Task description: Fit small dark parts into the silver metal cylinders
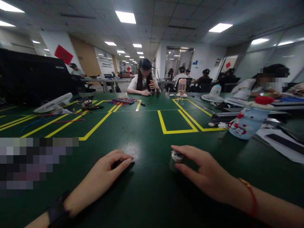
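My left hand (110, 167) rests low over the green table (142, 196), its thumb and forefinger pinched together. A tiny dark bit shows at those fingertips, too small to name. To the right, my right hand (201, 167) has its thumb and fingers round a small grey cylinder (175, 162), which stands upright on the table. The cylinder's top looks silvery with dark spots; its far side is partly hidden by the fingers. A wide stretch of tabletop separates the two hands.
Yellow tape (180, 131) marks rectangles on the table. A blue bottle (248, 122) with a red lid stands at right, near white fans (212, 94). Coloured wires (121, 101) lie farther back. Across the table sits a person (143, 79); another person (266, 79) leans in at right.
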Available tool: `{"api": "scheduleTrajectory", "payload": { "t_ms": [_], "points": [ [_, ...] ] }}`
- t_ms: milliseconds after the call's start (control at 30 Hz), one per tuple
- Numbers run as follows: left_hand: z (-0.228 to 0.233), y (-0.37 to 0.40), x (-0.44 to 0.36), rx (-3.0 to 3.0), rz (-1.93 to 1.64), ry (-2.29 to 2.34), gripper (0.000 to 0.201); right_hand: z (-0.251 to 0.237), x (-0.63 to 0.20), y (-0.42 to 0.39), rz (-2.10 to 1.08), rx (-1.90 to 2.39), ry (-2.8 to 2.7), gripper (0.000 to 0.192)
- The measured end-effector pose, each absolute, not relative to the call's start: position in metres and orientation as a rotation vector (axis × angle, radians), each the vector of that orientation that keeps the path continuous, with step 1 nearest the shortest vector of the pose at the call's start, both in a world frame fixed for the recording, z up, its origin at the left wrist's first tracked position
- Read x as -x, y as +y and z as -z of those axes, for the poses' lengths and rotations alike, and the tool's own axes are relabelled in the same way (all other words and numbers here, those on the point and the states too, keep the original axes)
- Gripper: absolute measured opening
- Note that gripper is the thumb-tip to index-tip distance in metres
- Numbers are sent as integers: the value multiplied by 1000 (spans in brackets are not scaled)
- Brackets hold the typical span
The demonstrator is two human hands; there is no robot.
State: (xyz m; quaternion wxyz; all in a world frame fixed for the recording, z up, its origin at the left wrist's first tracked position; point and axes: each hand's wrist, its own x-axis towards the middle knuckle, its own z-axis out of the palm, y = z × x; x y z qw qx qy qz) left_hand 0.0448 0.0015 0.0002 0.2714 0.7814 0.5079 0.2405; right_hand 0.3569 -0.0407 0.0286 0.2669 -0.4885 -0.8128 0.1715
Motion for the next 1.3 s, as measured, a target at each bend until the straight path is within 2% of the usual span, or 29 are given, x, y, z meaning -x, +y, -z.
{"api": "scheduleTrajectory", "payload": {
  "t_ms": [133, 367, 567, 767, 867, 1000, 1233, 1300],
  "points": [
    [1, 2, -45, -2131, -658, 1370, 25, -23, -321, -32, -557, 1243, -2184, 44],
    [-9, -2, -61, -2160, -674, 1382, 23, -8, -323, -26, -574, 1234, -2127, 42],
    [-36, -6, -113, -2339, -795, 1148, 18, 9, -323, -24, -669, 1231, -1970, 63],
    [-48, 1, -141, -2289, -855, 1131, 15, 6, -323, -25, -761, 1158, -1967, 46],
    [-42, 1, -130, -2233, -870, 1160, 15, 5, -321, -26, -699, 1166, -1969, 41],
    [-21, -3, -116, -2243, -713, 1241, 14, 6, -320, -27, -637, 1179, -1979, 40],
    [1, -6, -122, -2388, -602, 1263, 16, 12, -324, -26, -563, 1226, -2037, 60],
    [-1, -6, -122, -2380, -600, 1255, 17, 11, -324, -26, -555, 1224, -2063, 58]
  ]
}}
